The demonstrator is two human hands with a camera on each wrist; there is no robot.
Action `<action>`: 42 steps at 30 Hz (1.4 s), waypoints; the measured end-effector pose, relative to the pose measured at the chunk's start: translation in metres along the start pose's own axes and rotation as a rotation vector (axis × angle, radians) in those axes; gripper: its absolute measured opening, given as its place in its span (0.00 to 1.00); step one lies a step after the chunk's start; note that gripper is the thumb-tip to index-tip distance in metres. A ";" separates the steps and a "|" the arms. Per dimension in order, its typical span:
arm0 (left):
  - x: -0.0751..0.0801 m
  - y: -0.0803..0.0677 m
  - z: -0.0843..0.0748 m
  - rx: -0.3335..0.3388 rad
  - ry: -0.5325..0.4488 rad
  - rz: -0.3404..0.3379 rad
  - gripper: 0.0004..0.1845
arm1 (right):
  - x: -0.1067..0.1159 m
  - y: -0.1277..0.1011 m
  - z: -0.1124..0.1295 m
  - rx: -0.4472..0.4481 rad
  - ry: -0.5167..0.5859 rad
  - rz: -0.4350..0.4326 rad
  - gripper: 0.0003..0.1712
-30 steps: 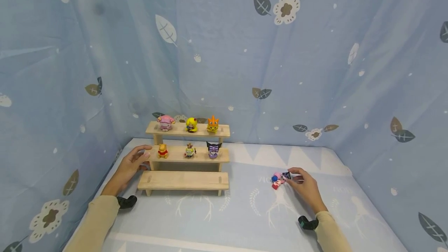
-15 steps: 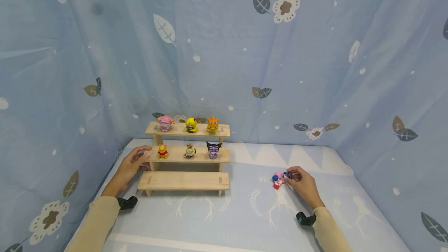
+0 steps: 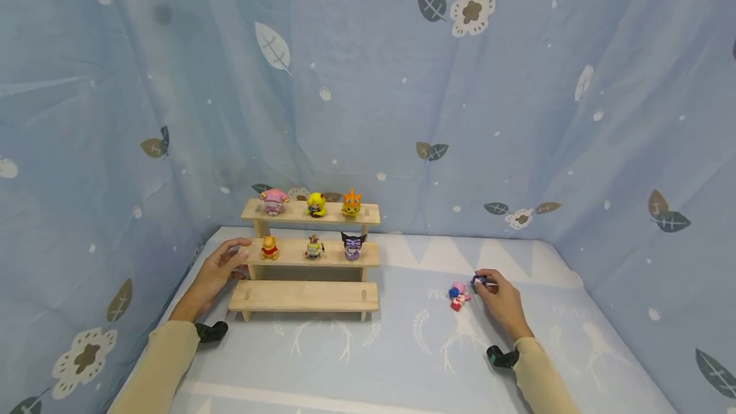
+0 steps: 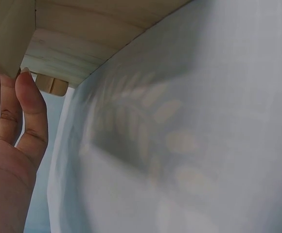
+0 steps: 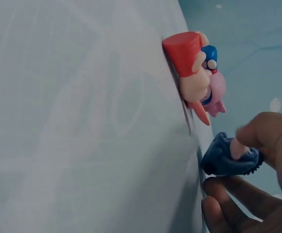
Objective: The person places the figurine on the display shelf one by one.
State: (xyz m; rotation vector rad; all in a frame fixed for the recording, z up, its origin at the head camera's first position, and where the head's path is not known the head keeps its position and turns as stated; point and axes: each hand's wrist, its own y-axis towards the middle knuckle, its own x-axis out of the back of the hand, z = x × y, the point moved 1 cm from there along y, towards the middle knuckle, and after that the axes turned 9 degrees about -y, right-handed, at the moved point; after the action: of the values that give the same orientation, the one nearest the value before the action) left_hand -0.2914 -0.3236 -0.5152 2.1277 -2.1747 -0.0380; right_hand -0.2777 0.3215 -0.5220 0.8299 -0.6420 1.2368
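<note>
One small, hard, light dark-blue figurine (image 5: 231, 158) sits pinched in the right hand (image 3: 499, 299), best gripped around its body.

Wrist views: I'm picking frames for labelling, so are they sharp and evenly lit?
Left wrist view: dim, the wooden shelf casts a soft shadow on the cloth, the left hand is blurred. Right wrist view: the pink figure is fairly sharp, the right hand's fingers are blurred.
</note>
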 end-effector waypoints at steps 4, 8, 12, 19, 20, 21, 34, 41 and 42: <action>0.000 0.000 0.001 0.001 -0.001 -0.003 0.28 | -0.002 0.002 0.001 -0.008 -0.001 0.000 0.19; 0.000 0.000 0.001 0.000 0.002 -0.007 0.28 | -0.004 0.002 0.000 -0.017 -0.001 -0.020 0.20; -0.001 0.002 0.000 0.001 0.001 0.001 0.29 | -0.002 0.000 0.001 -0.039 0.048 -0.036 0.26; -0.003 0.003 0.000 0.005 -0.003 0.007 0.29 | 0.004 0.002 0.011 -0.020 0.184 -0.046 0.31; -0.003 0.003 0.000 0.004 -0.005 0.007 0.29 | 0.005 0.002 0.014 -0.015 0.210 -0.047 0.30; -0.002 0.003 0.001 0.002 -0.007 0.007 0.29 | 0.006 0.002 0.017 -0.009 0.239 -0.047 0.29; -0.002 0.005 0.007 -0.006 -0.009 0.000 0.28 | 0.009 0.004 0.020 0.164 -0.069 -0.008 0.18; 0.001 0.005 0.008 -0.014 0.005 0.002 0.28 | 0.010 0.007 0.000 0.170 -0.198 0.036 0.16; 0.001 0.005 0.007 -0.015 0.003 0.001 0.27 | 0.011 0.007 0.000 0.179 -0.198 0.040 0.16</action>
State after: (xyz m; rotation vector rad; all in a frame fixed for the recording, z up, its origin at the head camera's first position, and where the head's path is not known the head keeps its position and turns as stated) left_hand -0.2974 -0.3245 -0.5221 2.1173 -2.1662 -0.0510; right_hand -0.2824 0.3284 -0.5124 1.1026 -0.7166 1.2715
